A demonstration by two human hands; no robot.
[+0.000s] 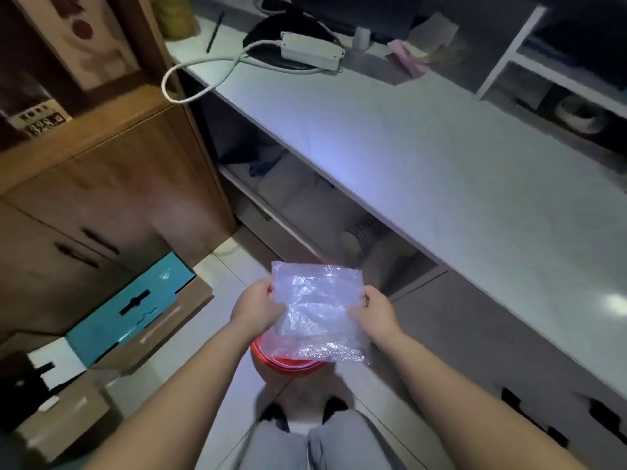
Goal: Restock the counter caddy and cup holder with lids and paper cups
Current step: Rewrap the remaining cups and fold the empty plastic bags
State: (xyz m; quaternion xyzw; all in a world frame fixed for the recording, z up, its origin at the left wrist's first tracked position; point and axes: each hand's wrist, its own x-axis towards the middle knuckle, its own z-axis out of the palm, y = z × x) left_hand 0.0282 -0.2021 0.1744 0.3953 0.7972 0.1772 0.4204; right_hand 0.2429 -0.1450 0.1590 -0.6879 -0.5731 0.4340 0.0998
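Both hands are raised in front of the body, holding a clear plastic bag (319, 307) stretched between them. The left hand (256, 308) pinches the bag's left edge, fingers curled behind the film and thumb on the near face. The right hand (375, 312) grips the right edge the same way, fingers folded round the plastic. The bag looks crumpled and flat; whether anything is inside it cannot be told. No lids or paper cups can be made out.

Directly under the hands is a red bucket (288, 359), its rim partly covered by the bag's lower edge. Below that, nearer the body, are two dark shoes and grey trouser legs on pale floor tiles.

Right of the right hand and above it runs a long white counter (458, 184), with open shelving beneath it just beyond the bag. Far beyond the hands on the counter lies a white power strip (310, 50), its cable looping off the counter edge.

Left of the left hand, a teal box (135, 303) rests on a cardboard carton (159, 337), both on the floor against a wooden cabinet (112, 184).
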